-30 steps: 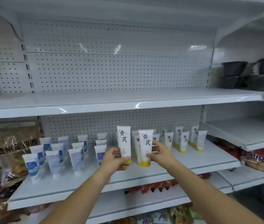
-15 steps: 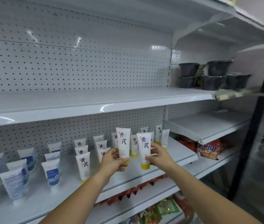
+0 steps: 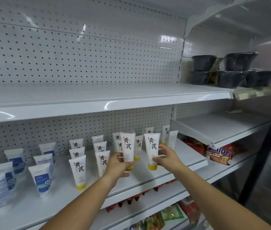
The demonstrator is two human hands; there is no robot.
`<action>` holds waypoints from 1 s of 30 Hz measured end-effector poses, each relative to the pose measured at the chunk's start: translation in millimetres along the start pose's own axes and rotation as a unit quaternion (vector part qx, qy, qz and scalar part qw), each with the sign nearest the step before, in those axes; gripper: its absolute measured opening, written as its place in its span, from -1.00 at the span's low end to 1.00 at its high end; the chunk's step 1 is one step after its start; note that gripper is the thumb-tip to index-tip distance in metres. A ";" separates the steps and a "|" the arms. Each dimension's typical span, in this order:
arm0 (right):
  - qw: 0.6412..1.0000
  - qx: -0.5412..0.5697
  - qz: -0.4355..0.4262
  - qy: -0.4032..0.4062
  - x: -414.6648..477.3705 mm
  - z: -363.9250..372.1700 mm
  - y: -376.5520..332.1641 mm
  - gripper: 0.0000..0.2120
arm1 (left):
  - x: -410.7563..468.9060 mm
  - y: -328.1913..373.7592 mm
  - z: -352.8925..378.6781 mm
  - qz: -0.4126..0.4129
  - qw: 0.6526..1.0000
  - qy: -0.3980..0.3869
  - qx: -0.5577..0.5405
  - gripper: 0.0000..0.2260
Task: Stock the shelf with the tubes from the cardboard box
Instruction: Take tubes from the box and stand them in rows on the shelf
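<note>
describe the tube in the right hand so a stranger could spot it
On the white rack, find the shelf lined with small tubes. Toward its right end two hands each hold up a white tube. Pick the right tube, in the right hand, not the left tube in the left hand; only its yellow cap shows fully.

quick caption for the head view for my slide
Left hand grips one tube, right hand a second tube, both upright at the shelf
</note>
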State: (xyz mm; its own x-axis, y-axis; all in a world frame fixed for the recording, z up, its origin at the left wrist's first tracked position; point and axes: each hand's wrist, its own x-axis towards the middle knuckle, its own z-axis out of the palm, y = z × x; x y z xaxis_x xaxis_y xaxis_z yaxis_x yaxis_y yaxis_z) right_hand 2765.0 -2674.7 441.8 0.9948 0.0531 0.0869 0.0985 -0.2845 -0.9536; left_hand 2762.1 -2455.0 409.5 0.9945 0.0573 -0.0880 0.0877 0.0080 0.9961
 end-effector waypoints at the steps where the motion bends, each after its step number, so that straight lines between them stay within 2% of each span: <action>1: 1.000 -0.001 -0.001 -0.004 4.1 -3.3 2.3 -0.61 | 2.8 -2.0 3.7 -0.003 1.000 0.008 0.002 -0.66; 15: 0.989 -0.013 -0.040 -0.142 79.0 -29.5 47.5 -0.60 | 13.2 -17.6 54.2 0.014 0.980 0.190 0.055 -0.70; 22: 0.985 -0.010 -0.037 -0.170 94.7 -4.8 66.2 -0.59 | 25.5 -45.2 47.5 -0.005 0.963 0.230 0.141 -0.71; 30: 0.983 -0.019 -0.041 -0.176 113.4 5.3 74.6 -0.59 | 45.7 -58.2 46.4 -0.007 0.954 0.251 0.162 -0.63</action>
State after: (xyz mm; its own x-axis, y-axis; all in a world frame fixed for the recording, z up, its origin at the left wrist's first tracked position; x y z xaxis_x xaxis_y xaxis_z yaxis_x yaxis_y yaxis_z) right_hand 2885.0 -2684.8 379.1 0.9138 0.4029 0.0515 0.1857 -0.3015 -0.9352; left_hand 2805.1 -2499.2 347.6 0.8470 0.5314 -0.0108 0.1952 -0.2922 0.9362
